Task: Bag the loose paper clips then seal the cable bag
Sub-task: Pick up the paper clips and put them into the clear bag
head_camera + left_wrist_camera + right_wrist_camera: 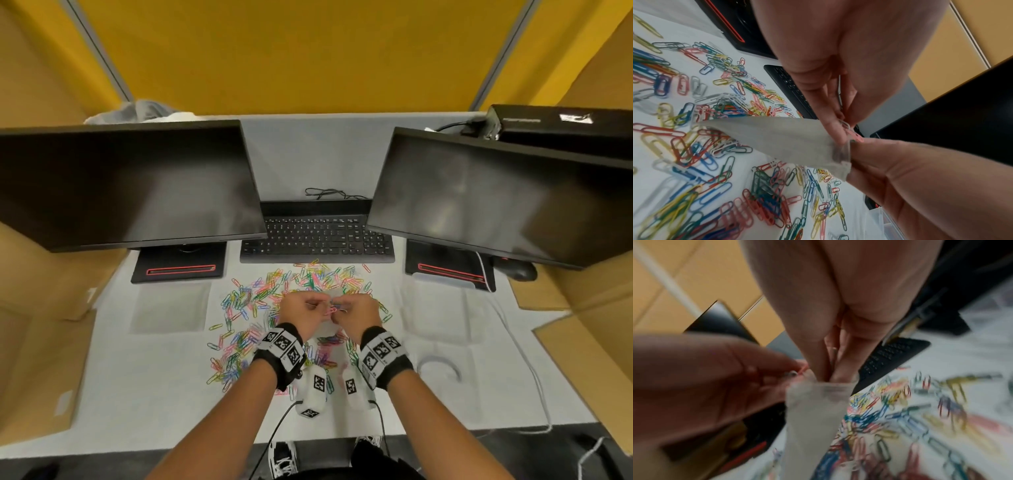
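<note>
Loose coloured paper clips (308, 279) lie spread over the white table in front of the keyboard. Above the pile, both hands meet at a small clear bag (787, 141) that hangs down from them. My right hand (828, 376) pinches the bag's mouth between its fingertips. Just left of it, my left hand (845, 129) pinches a pink and a white clip (854, 136) right at that mouth. In the head view the left hand (323, 308) and the right hand (340, 311) touch, with the bag (327, 330) below them.
A black keyboard (317, 240) sits behind the clips, between two monitor stands (180, 269) (448, 270). Another flat clear bag (169, 308) lies to the left. A coiled white cable (442, 363) lies to the right, and a mouse (519, 272) sits at the far right.
</note>
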### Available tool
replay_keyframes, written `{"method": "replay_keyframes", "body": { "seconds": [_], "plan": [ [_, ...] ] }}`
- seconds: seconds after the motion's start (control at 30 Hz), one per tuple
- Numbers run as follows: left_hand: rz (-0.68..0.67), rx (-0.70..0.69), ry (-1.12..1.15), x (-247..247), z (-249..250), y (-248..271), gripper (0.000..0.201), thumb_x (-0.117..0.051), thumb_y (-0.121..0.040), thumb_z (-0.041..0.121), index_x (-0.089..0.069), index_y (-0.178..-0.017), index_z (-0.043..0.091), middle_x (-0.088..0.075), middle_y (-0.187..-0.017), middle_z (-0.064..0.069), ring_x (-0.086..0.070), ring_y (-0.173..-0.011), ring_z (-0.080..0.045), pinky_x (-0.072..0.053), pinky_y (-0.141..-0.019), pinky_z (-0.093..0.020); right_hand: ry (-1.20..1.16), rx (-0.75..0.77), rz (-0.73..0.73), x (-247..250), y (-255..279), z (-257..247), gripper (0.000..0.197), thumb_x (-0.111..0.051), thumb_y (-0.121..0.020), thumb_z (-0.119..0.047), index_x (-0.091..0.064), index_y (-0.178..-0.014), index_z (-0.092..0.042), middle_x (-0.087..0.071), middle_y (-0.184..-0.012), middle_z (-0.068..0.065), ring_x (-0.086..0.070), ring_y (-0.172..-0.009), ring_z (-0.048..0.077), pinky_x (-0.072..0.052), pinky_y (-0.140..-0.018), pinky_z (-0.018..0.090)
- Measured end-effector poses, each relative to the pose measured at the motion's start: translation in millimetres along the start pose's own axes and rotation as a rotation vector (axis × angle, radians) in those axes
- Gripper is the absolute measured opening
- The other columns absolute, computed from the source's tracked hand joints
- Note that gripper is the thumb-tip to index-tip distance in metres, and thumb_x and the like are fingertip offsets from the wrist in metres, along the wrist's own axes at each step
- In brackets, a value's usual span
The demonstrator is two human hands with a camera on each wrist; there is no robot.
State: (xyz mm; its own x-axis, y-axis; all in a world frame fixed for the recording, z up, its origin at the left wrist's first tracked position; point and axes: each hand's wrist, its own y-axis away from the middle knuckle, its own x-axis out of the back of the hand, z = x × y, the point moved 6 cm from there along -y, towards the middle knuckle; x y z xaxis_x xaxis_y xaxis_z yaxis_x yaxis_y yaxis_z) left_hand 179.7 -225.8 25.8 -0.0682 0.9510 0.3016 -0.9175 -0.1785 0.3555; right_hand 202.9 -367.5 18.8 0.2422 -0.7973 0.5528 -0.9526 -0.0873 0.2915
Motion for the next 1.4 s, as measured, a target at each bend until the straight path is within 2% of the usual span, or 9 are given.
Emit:
{"method": "replay_keyframes", "body": {
  "seconds": [0.17,0.3,0.43,0.67,0.77,0.97,1.13,1.3,1.4],
  "plan": [
    [-0.003,-0.017,-0.008,-2,11,-1,0.017,-0.065,-0.089,-0.001,-0.076,-0.1,0.007,-0.075,-0.092,-0.012,-0.074,-0.08,-0.021,-0.063,-0.074,-0.038,0.206,0.159,-0.075,-6,-3,-15,0.035,-0.053,-0.085,0.002,-0.074,-0.105,-0.016,-0.074,-0.096,0.004,-0.065,-0.082,0.015,-0.053,-0.081,0.025],
    [0.022,-0.025,-0.079,1,18,-3,0.02,-0.063,-0.089,-0.002,-0.075,-0.104,0.005,-0.074,-0.085,-0.015,-0.073,-0.078,-0.026,-0.062,-0.076,-0.03,-0.044,0.104,-0.069,22,-12,-6,0.03,-0.058,-0.083,0.006,-0.075,-0.101,-0.011,-0.074,-0.09,0.005,-0.068,-0.072,0.009,-0.058,-0.073,0.025],
    [0.043,-0.076,-0.341,5,34,-3,0.027,-0.058,-0.087,0.004,-0.074,-0.108,0.011,-0.076,-0.084,-0.005,-0.07,-0.081,-0.019,-0.052,-0.084,-0.017,0.049,-0.023,0.102,57,-54,35,0.029,-0.06,-0.085,-0.003,-0.073,-0.108,-0.015,-0.071,-0.11,0.006,-0.067,-0.098,0.02,-0.053,-0.094,0.032],
    [-0.041,0.094,-0.382,-9,33,-13,0.029,-0.059,-0.086,0.005,-0.071,-0.112,0.007,-0.075,-0.102,-0.008,-0.068,-0.091,-0.018,-0.055,-0.09,-0.026,0.584,0.166,-0.194,8,-111,60,0.06,-0.049,-0.096,-0.021,-0.025,-0.15,-0.026,-0.013,-0.16,0.011,-0.019,-0.145,0.029,-0.024,-0.118,0.041],
    [-0.065,0.167,-0.301,-14,21,-17,0.019,-0.064,-0.084,0.002,-0.076,-0.098,0.006,-0.074,-0.1,-0.01,-0.069,-0.093,-0.025,-0.058,-0.089,-0.035,0.818,0.324,-0.207,-5,-106,58,0.064,-0.053,-0.088,-0.008,-0.033,-0.146,-0.025,-0.021,-0.157,0.011,-0.022,-0.142,0.033,-0.033,-0.112,0.046],
    [-0.033,0.15,-0.222,-9,8,-21,0.015,-0.067,-0.086,0.008,-0.078,-0.097,0.009,-0.073,-0.095,-0.002,-0.059,-0.076,-0.004,-0.047,-0.074,-0.01,0.924,0.402,-0.192,-3,-110,53,0.037,-0.056,-0.084,0.003,-0.062,-0.117,-0.011,-0.056,-0.118,0.008,-0.052,-0.112,0.026,-0.047,-0.095,0.032],
    [0.024,0.096,-0.184,1,13,-24,0.014,-0.069,-0.086,0.012,-0.079,-0.095,0.012,-0.073,-0.096,0.002,-0.063,-0.087,-0.011,-0.051,-0.09,-0.024,0.503,0.132,-0.017,32,-115,57,0.018,-0.063,-0.087,-0.015,-0.076,-0.099,-0.011,-0.073,-0.1,0.008,-0.066,-0.095,0.024,-0.051,-0.087,0.027],
    [0.038,0.09,-0.044,8,18,-23,0.012,-0.069,-0.088,0.006,-0.077,-0.095,0.01,-0.072,-0.092,-0.003,-0.07,-0.067,-0.018,-0.061,-0.059,-0.028,-0.429,-0.138,0.047,61,-84,47,0.025,-0.076,-0.079,-0.012,-0.073,-0.102,-0.005,-0.073,-0.102,0.012,-0.07,-0.091,0.02,-0.057,-0.082,0.027],
    [0.035,0.08,0.006,9,20,-23,0.012,-0.069,-0.087,0.003,-0.076,-0.096,0.006,-0.074,-0.09,-0.009,-0.072,-0.063,-0.023,-0.062,-0.061,-0.032,-0.865,-0.16,-0.079,58,-54,12,0.031,-0.071,-0.082,-0.004,-0.066,-0.112,0.004,-0.07,-0.107,0.015,-0.068,-0.099,0.023,-0.057,-0.083,0.024]
  ]
}}
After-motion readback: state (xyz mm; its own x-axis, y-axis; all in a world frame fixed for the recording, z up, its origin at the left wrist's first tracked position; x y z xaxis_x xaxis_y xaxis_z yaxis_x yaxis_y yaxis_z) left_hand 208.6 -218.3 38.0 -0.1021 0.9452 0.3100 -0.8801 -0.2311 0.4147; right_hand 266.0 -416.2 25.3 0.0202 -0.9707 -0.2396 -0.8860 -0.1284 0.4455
